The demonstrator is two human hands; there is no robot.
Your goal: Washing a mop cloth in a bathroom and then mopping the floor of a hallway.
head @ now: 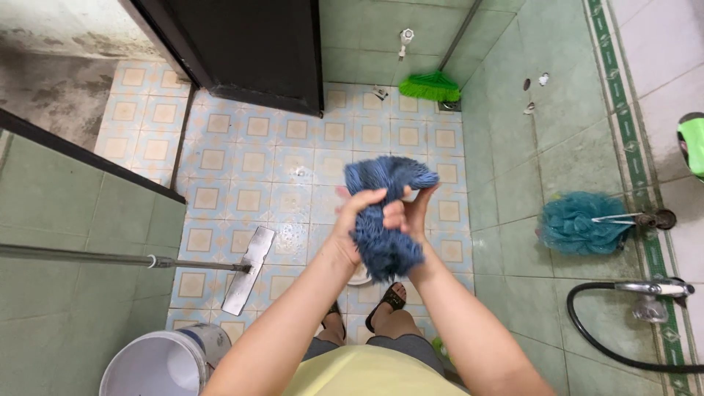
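Both of my hands grip a shaggy blue mop cloth [385, 213] in front of my chest, above a tiled bathroom floor. My left hand [357, 216] is closed around its left side, with the cloth bunched above and below the fist. My right hand [409, 215] clasps the cloth from the right, fingers pressed into it. The cloth hangs twisted between the two hands.
A bare flat mop head [249, 269] on a metal pole [110, 258] rests on the floor at left. A white bucket [165, 361] stands lower left. A green broom [430, 86] leans in the far corner. A teal bath sponge [576, 224] and a shower hose [623, 323] hang on the right wall.
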